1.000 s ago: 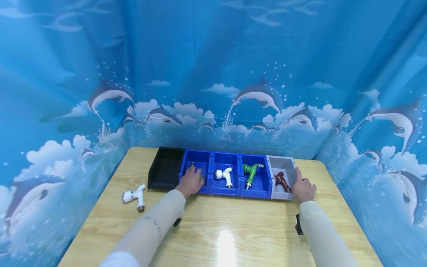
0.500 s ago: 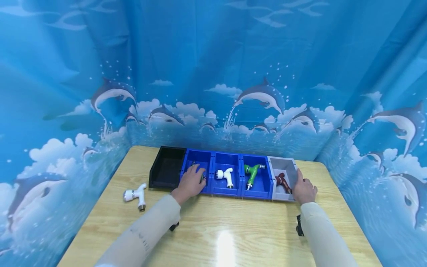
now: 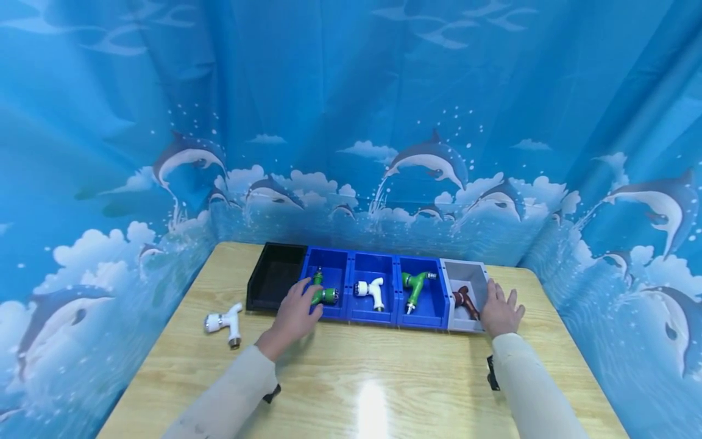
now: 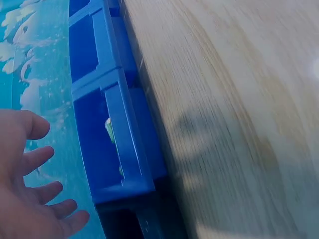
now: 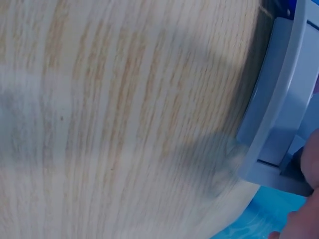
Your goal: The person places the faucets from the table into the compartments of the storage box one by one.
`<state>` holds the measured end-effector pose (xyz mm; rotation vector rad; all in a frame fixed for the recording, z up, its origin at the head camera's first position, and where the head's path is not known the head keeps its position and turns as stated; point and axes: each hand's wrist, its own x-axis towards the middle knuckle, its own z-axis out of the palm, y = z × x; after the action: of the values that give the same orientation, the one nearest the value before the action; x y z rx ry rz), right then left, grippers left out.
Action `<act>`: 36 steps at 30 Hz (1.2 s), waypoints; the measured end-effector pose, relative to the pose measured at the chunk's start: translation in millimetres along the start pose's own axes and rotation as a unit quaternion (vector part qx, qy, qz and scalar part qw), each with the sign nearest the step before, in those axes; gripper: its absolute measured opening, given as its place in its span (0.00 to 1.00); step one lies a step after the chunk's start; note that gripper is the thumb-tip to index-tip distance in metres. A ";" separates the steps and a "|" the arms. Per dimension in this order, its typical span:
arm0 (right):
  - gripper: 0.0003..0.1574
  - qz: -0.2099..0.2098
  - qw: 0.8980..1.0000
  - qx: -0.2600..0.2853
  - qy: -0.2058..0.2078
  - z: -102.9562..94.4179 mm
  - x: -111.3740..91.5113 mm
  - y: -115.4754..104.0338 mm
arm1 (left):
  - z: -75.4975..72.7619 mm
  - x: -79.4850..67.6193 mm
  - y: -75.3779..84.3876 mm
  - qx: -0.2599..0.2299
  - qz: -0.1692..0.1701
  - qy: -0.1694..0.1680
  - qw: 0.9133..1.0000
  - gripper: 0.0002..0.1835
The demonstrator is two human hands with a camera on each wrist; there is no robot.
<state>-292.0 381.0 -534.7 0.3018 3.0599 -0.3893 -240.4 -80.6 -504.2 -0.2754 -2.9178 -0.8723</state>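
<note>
My left hand hovers at the front left of the left blue bin, fingers spread and holding nothing. Inside that bin lies a green tap; the fingertips overlap its near side in the head view. In the left wrist view the left hand is beside the blue bin, palm bare. At the row's far right, my right hand grips the end wall of the grey bin, thumb over the rim. A dark red tap lies in the grey bin.
A white tap lies in the middle blue bin and another green tap in the right one. A black bin ends the row at left. Another white tap lies on the wooden table. A dolphin-print curtain stands behind.
My left hand has drawn back from the left blue bin toward the left and front, its fingers spreading and uncovering the green tap. The right hand stays at the grey bin, its outer fingers spread wider.
</note>
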 end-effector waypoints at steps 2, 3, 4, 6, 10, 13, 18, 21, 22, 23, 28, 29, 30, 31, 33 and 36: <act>0.40 -0.001 1.000 -0.004 0.000 0.1 -0.6 -0.1 | -2.4 -4.6 -7.5 -0.005 0.004 0.020 1.000 0.23; 0.41 -0.001 1.000 -0.007 -0.001 -0.2 -1.0 -0.3 | -3.5 -6.9 -11.0 -0.005 0.007 0.030 0.999 0.23; 0.42 0.000 1.000 -0.011 -0.002 -0.1 -1.2 0.0 | -4.3 -9.1 -14.7 -0.004 0.008 0.040 0.999 0.23; 0.43 0.003 1.000 -0.015 -0.002 0.1 -1.3 0.5 | -6.1 -14.1 -21.3 -0.005 0.007 0.057 0.998 0.23; 0.45 0.009 1.000 -0.020 -0.004 2.6 0.1 1.5 | -11.9 -25.9 -31.1 -0.010 -0.011 0.066 0.998 0.23; 0.46 0.009 1.000 -0.021 -0.005 4.4 0.4 1.6 | -16.2 -36.1 -39.5 -0.008 -0.013 0.078 0.997 0.23; 0.50 0.003 1.000 -0.028 0.002 5.7 0.2 2.8 | -25.5 -50.1 -51.4 -0.004 -0.011 0.097 0.995 0.27; 0.52 -0.001 0.999 -0.031 0.007 5.9 0.4 2.4 | -32.4 -56.1 -60.5 -0.004 -0.011 0.112 0.994 0.32; 0.53 -0.002 0.999 -0.032 0.008 6.1 0.7 2.2 | -35.0 -58.3 -64.1 -0.004 -0.012 0.116 0.993 0.33; 0.53 -0.002 0.999 -0.033 0.008 6.3 0.7 1.7 | -37.1 -60.3 -68.5 -0.001 -0.013 0.120 0.993 0.35; 0.53 -0.004 0.999 -0.036 0.009 7.6 2.0 1.0 | -48.2 -71.0 -89.7 0.031 -0.033 0.126 0.991 0.39; 0.53 -0.004 0.999 -0.037 0.010 7.6 1.9 0.9 | -50.6 -72.7 -93.1 0.038 -0.039 0.122 0.991 0.40; 0.53 -0.005 0.999 -0.037 0.012 7.7 2.2 1.0 | -53.1 -74.0 -95.7 0.043 -0.045 0.118 0.991 0.40; 0.52 -0.005 0.999 -0.036 0.013 7.9 2.4 1.1 | -55.3 -75.2 -98.2 0.048 -0.051 0.112 0.991 0.40; 0.52 -0.005 0.999 -0.035 0.015 7.6 2.1 1.5 | -58.8 -76.6 -103.4 0.060 -0.057 0.104 0.991 0.41; 0.53 -0.005 0.999 -0.034 0.016 7.3 2.0 2.1 | -62.3 -78.0 -110.7 0.065 -0.062 0.090 0.992 0.42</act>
<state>-293.4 381.5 -542.4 0.2915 3.0995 -0.2835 -183.8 -217.4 -521.9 -0.0056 -2.8301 -0.6788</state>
